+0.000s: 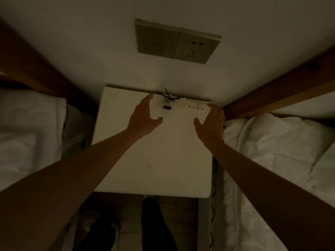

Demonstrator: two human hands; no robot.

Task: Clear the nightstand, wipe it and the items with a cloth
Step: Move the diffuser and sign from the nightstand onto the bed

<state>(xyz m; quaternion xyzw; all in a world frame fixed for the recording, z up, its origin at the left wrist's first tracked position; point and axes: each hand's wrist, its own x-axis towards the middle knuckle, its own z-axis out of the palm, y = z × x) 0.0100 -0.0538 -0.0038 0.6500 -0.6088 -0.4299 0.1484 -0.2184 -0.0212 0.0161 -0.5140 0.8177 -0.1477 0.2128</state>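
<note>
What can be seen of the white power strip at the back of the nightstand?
The power strip is a long, flat, white bar that looks like plastic, lying along the nightstand rear edge against the wall. A row of small dark marks runs along its top, and a white plug and thin black cables sit at its left end. The right hand has its fingertips at its right end; the left hand hovers open near its left end.

head cam | 1 view | looks steeply down, close over nightstand (pixel 154 160) | faces wall

Nightstand (pixel 154 160) front clear; beds (pixel 272 151) flanking.
</note>
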